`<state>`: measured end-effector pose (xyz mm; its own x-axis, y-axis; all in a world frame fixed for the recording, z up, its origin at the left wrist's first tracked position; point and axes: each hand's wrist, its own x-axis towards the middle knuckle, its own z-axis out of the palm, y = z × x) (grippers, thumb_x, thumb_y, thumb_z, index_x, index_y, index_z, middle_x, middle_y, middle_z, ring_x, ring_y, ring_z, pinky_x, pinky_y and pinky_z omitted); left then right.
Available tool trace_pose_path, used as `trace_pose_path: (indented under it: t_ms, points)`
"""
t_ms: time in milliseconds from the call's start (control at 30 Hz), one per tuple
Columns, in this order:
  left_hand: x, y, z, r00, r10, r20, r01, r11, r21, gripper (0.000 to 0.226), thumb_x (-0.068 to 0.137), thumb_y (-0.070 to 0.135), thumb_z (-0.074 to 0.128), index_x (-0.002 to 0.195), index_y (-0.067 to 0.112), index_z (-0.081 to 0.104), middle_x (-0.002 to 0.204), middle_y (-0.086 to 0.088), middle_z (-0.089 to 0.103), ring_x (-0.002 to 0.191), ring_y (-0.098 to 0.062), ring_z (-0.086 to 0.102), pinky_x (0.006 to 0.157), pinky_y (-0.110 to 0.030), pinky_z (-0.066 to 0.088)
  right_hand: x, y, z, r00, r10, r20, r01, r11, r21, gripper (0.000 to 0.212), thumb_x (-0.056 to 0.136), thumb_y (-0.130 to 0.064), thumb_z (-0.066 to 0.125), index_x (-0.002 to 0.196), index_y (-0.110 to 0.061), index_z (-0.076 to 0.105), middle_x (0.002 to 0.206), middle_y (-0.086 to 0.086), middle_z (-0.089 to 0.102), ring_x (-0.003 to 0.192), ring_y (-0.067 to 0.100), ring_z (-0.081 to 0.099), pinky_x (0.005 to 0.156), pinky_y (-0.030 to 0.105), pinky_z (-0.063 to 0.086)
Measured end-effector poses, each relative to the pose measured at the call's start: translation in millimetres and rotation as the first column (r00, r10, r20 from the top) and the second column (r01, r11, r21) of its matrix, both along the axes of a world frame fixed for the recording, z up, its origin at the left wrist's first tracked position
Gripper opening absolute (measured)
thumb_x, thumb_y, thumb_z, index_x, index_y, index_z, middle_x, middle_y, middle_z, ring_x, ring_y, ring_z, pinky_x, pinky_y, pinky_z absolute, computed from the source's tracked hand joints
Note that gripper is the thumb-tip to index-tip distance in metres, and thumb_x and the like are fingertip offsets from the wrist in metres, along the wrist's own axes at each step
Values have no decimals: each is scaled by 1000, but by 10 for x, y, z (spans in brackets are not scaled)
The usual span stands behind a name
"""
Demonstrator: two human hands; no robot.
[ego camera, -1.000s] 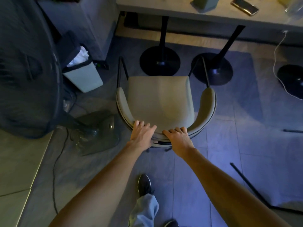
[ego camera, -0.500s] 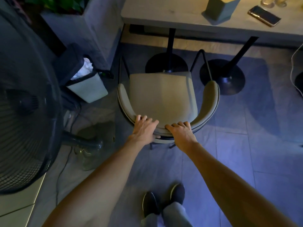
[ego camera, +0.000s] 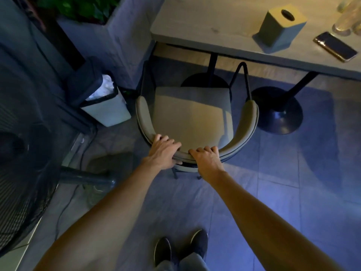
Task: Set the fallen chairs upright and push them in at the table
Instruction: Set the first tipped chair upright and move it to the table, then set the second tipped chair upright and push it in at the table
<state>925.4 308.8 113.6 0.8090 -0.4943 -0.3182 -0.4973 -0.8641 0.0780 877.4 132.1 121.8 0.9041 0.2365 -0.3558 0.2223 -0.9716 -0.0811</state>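
— What are you seeing on the feed?

— I am looking down at the chair [ego camera: 192, 118], which is standing upright on the tiled floor [ego camera: 273, 192], its seat front facing the table [ego camera: 224, 26]. The front edge of the seat is sitting just at the near edge of the tabletop, with most of the chair out in the open.

— And the hands?

— Both are resting on the curved backrest. The left hand [ego camera: 163, 152] is lying over the top of the rail left of centre, fingers [ego camera: 168, 141] draped forward and slightly spread, thumb tucking under the rim. The right hand [ego camera: 208, 160] is sitting just beside it, fingers curled together over the same rail. Both are clamping on the chair.

— What is around it?

— A white bin [ego camera: 106, 106] is standing just left of the chair, and a big floor fan [ego camera: 25, 163] is filling the left side. On the table I am seeing a green box [ego camera: 281, 24] with a round hole and a phone [ego camera: 335, 46] lying flat. Two dark round table bases [ego camera: 277, 112] are showing beyond the chair. My shoes [ego camera: 181, 249] are side by side at the bottom.
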Motion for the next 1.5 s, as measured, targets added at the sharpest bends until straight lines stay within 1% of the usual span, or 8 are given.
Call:
trace_pose_path:
  t_ms: [167, 533, 700, 833, 967, 1067, 1267, 1500]
  points:
    - [270, 120, -11, 1000, -5, -24, 5, 1000, 14, 48, 78, 63, 67, 109, 29, 57, 109, 5, 63, 108, -21, 51, 99, -41, 30, 211, 140, -16, 1000, -9, -10, 9, 1000, 24, 46, 89, -9, 63, 132, -23, 50, 115, 5, 64, 108, 28, 55, 98, 41, 33]
    - [620, 437, -3, 999, -36, -35, 38, 999, 35, 41, 78, 56, 70, 108, 30, 57, 109, 6, 60, 109, -20, 49, 100, -42, 28, 425, 535, -82, 997, -78, 19, 77, 996, 55, 43, 88, -6, 62, 127, -21, 52, 107, 5, 65, 101, 28, 55, 96, 42, 32]
    - [581, 435, -3, 999, -26, -26, 27, 999, 32, 38, 79, 50, 71, 108, 30, 57, 109, 4, 61, 109, -22, 49, 100, -43, 28, 422, 526, -59, 998, -62, -21, 62, 998, 19, 51, 85, -14, 71, 130, -20, 48, 114, 6, 64, 106, 28, 55, 96, 41, 32]
    - [372, 269, 79, 998, 56, 5, -56, 995, 87, 44, 85, 49, 68, 120, 25, 56, 123, -4, 59, 120, -29, 47, 110, -47, 25, 372, 489, -6, 994, -90, -55, 92, 995, 45, 54, 85, -6, 62, 135, -18, 45, 123, 6, 63, 115, 28, 54, 102, 39, 33]
    - [16, -84, 157, 996, 86, 7, -86, 996, 2, 36, 92, 46, 58, 120, 24, 52, 126, -5, 57, 122, -29, 48, 111, -49, 25, 196, 379, 158, 992, -127, -27, 128, 989, 78, 62, 84, -11, 66, 141, -16, 44, 136, 6, 56, 127, 28, 48, 112, 39, 32]
    - [-181, -362, 333, 996, 77, 36, -73, 993, -94, 34, 91, 42, 56, 119, 24, 52, 122, -4, 57, 118, -28, 49, 107, -47, 29, 4, 193, 392, 975, -222, 3, 221, 973, 60, 54, 87, -16, 62, 139, -17, 47, 138, 5, 53, 129, 29, 45, 109, 42, 34]
    - [-580, -1103, 968, 984, -119, 131, 142, 972, -186, 35, 92, 44, 53, 122, 25, 51, 119, -5, 55, 116, -30, 49, 102, -47, 30, -728, -522, 1105, 906, -404, 127, 403, 915, 33, 51, 92, -25, 56, 141, -18, 43, 138, 7, 50, 126, 32, 45, 103, 44, 36]
    - [-1851, -2333, 1855, 873, -405, 271, 468, 852, -235, 35, 93, 43, 49, 122, 23, 50, 118, -5, 54, 114, -29, 49, 98, -47, 32, -2356, -1503, 2039, 741, -613, 274, 632, 774, 23, 45, 94, -31, 54, 136, -19, 47, 136, 7, 52, 123, 32, 47, 102, 44, 36]
